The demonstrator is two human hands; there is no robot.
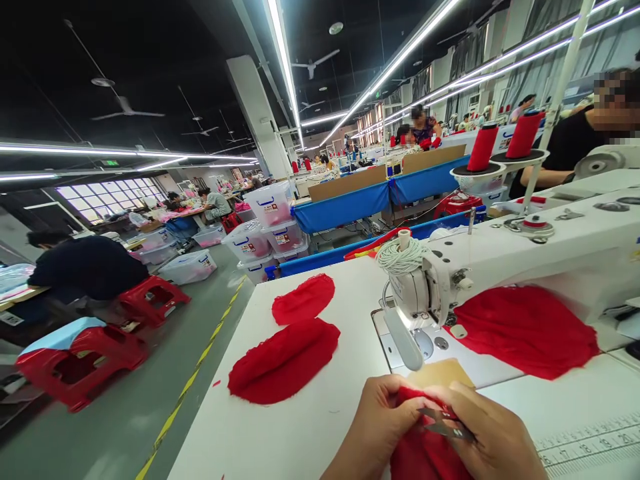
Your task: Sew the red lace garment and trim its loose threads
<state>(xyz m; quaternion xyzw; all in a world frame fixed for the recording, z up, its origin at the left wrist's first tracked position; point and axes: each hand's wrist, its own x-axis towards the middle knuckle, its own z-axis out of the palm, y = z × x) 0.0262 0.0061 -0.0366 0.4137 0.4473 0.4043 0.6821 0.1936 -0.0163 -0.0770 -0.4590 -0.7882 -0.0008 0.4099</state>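
Note:
My left hand pinches the upper edge of a red fabric piece in front of the sewing machine. In my right hand are small metal thread snips, their blades lying across the fabric near my left thumb. The lower part of this fabric hangs out of the frame. Two red oval fabric pieces, a smaller one and a larger one, lie on the white table to the left. Another red piece rests under the machine's arm.
A tan card lies by the needle plate, and a printed ruler scale runs along the right front. Behind the table stand stacked plastic bins, blue cloth troughs and red thread cones. A person sits at right.

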